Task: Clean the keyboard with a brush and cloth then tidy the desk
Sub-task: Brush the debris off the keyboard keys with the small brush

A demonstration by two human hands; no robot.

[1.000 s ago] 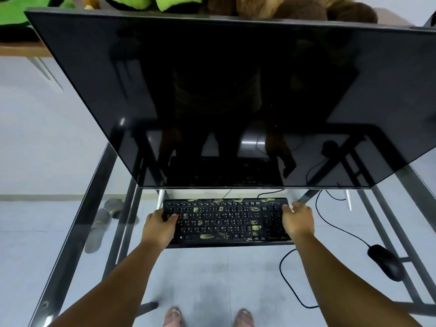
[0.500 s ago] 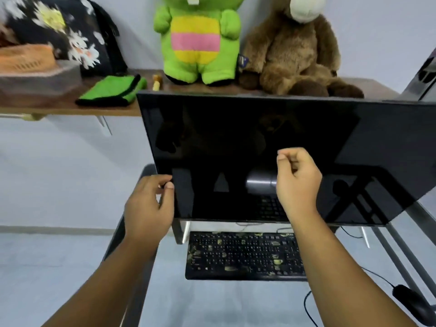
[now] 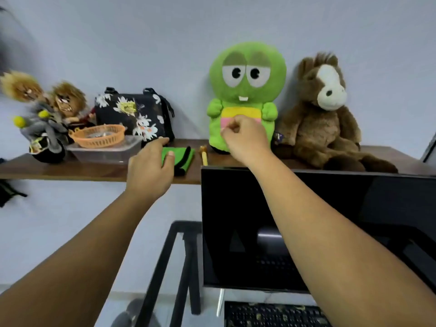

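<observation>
A folded green cloth with a black edge (image 3: pixel 182 156) lies on the wooden shelf (image 3: pixel 70 169). A small brush with a yellow handle (image 3: pixel 204 157) lies just to its right. My left hand (image 3: pixel 149 168) reaches over the cloth's left part with fingers extended, and the thumb rests at its edge. My right hand (image 3: pixel 244 138) hovers above and right of the brush, fingers curled, holding nothing. The black keyboard (image 3: pixel 271 315), speckled with yellowish debris, shows at the bottom under the monitor (image 3: pixel 354 220).
On the shelf stand a green plush (image 3: pixel 245 79), a brown horse plush (image 3: pixel 323 119), a floral bag (image 3: pixel 132 114), an orange basket (image 3: pixel 98 135) on a clear container (image 3: pixel 106 153), and dolls on a toy motorcycle (image 3: pixel 42 119). The black desk frame (image 3: pixel 165 256) is below.
Both hands left the keyboard and rose to the shelf as my view tilted up. The left hand now reaches the green cloth. The right hand is near the brush.
</observation>
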